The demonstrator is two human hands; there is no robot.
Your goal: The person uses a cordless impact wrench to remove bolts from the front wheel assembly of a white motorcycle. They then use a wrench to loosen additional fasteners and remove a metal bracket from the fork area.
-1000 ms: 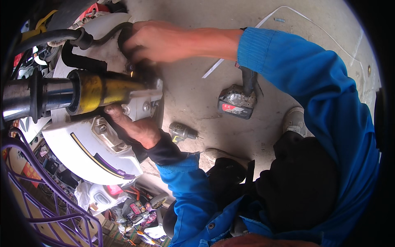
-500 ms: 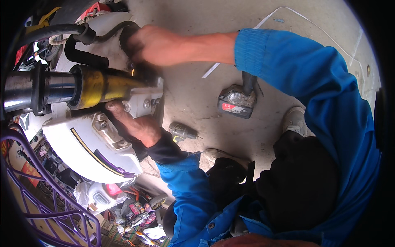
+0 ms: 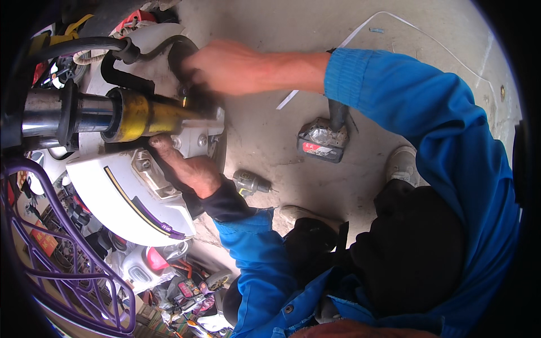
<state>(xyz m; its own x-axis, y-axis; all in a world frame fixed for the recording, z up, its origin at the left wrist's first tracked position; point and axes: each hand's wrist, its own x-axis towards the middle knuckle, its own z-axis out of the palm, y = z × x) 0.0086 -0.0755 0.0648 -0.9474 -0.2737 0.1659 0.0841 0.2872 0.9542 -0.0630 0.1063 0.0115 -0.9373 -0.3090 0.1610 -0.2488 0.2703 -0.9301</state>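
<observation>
A yellow fork leg with a shiny metal upper tube runs in from the left, beside a white fender with a purple and yellow stripe. My left hand is bent at the fender's inner side, its thumb against the underside of the fork leg; the other fingers are hidden. Above the fork's lower end, my right hand is curled, blurred by motion. It is at a dark part beside a black hose; what its fingers hold is in shadow.
A small cordless drill and a larger cordless tool with a battery lie on the concrete floor. A white strap curves behind them. Purple basket bars stand at the left; scooters and clutter lie beyond the fender.
The fork and tube have shifted slightly right in the picture. My right hand has moved a little down and right. My left hand has hardly moved.
</observation>
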